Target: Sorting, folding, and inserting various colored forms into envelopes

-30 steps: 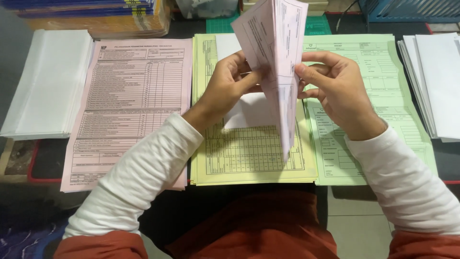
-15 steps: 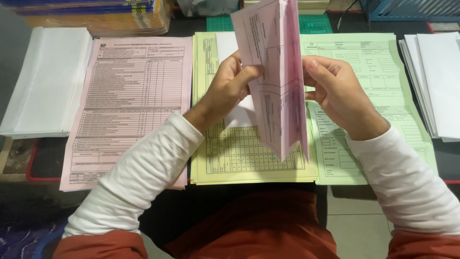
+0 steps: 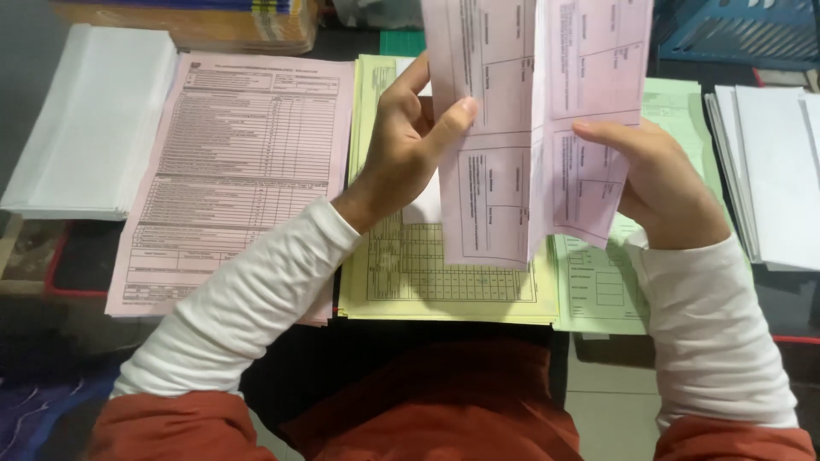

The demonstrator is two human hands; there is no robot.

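Note:
A pink printed form, creased down its middle, is held up in front of me over the stacks of paper. My left hand grips its left half, thumb on the front. My right hand grips the right half from the side, thumb across the front. Under the form lies a stack of yellow forms, with a small white sheet partly hidden behind my left hand. A green stack lies under my right hand.
A pile of pink forms lies left of the yellow stack. White paper stacks sit at the far left and far right. A blue basket stands at the back right, wrapped bundles at the back left.
The pink form was held folded and edge-on; it has now been opened out to face me, and my hands have spread apart to its two halves.

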